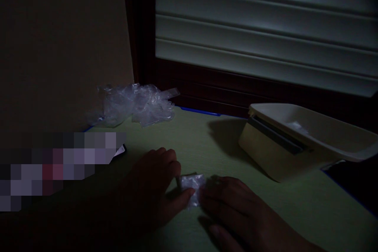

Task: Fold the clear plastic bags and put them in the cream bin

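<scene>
A small clear plastic bag (193,183) lies on the pale green tabletop between my hands. My left hand (159,189) is at its left side, fingers curled and the thumb pressed on the bag's face. The index finger bends beside the bag's left edge. My right hand (236,208) rests at the other side, with its fingertips over the bag's right edge. Its fingers lie stretched out, and the thumb stands apart from them, lower down. Dim light hides whether anything is inside the bag.
A heap of clear plastic bags (138,104) lies at the back left by the wall. A cream plastic bin (265,151) stands tilted at the right, with a whitish clear item (298,126) inside. A blurred-out flat object (73,165) lies at the left. Behind is a slatted shutter (260,27).
</scene>
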The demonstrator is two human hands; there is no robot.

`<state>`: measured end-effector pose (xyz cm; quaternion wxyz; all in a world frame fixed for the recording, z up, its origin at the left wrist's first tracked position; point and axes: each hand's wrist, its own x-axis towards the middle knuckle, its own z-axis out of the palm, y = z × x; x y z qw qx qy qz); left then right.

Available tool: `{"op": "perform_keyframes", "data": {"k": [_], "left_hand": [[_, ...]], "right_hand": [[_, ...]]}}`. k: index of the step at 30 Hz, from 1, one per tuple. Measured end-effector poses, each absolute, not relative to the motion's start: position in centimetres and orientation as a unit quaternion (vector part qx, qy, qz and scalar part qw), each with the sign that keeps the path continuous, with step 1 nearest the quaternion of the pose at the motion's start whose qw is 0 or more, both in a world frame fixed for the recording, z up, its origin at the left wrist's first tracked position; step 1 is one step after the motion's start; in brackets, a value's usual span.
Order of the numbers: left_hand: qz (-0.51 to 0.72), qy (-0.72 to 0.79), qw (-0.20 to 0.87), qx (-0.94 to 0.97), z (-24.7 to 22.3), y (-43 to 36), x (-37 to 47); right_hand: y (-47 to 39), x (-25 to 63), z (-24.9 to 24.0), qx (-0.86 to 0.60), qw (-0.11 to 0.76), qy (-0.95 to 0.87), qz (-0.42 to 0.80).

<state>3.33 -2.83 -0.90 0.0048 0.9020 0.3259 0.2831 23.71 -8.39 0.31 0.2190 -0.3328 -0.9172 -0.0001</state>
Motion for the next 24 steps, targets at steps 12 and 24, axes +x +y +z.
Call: {"op": "perform_keyframes", "data": {"k": [12,24], "left_hand": [[0.284,0.371,0.312,0.827,0.0,-2.1,3.6],[0.277,0.313,0.391,0.82,0.4,-3.3,3.7]], "right_hand": [[-8.9,23.9,0.7,-0.358,0.259,-0.896,0.04],[-8.8,22.9,-0.3,-0.475,0.356,-0.71,0.378]]}}
